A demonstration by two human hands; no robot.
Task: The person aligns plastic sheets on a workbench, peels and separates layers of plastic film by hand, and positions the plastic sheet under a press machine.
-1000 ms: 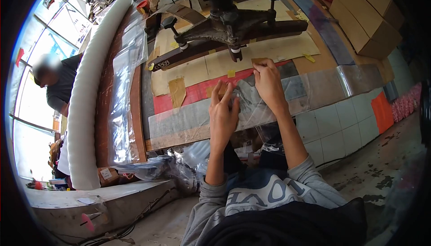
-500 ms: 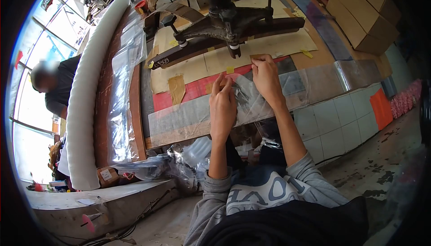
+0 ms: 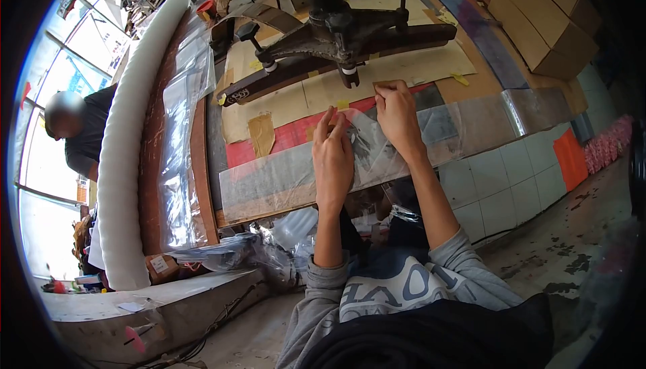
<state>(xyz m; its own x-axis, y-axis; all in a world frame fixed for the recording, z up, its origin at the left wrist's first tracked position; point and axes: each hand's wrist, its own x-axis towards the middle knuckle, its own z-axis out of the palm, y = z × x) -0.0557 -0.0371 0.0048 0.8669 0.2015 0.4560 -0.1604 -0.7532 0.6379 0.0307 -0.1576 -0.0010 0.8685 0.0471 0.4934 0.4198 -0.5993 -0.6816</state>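
Note:
Over the near edge of the worktable, my left hand [image 3: 332, 162] has its fingers bent close together around something I cannot make out, perhaps thin film. To its right my right hand [image 3: 398, 118] pinches at a small brown piece [image 3: 383, 88]. A clear plastic sheet [image 3: 367, 141] lies between and below the hands. Beneath it run a red strip [image 3: 243, 153] and a grey strip. Just beyond my hands a dark metal clamp bar [image 3: 282, 81] of a machine sits over a cream sheet [image 3: 279, 105] with yellow tape bits.
A long white foam roll [image 3: 125, 167] stands at the left, with a person [image 3: 84, 126] behind it. Clear plastic [image 3: 182, 187] lies on a brown board. Cardboard boxes [image 3: 542, 22] stand at the back right. A brown tape piece [image 3: 261, 133] lies left of my hands.
The fingers of my left hand have drawn closer together and risen slightly. My right hand keeps its pinch at nearly the same place. The view has shifted a little.

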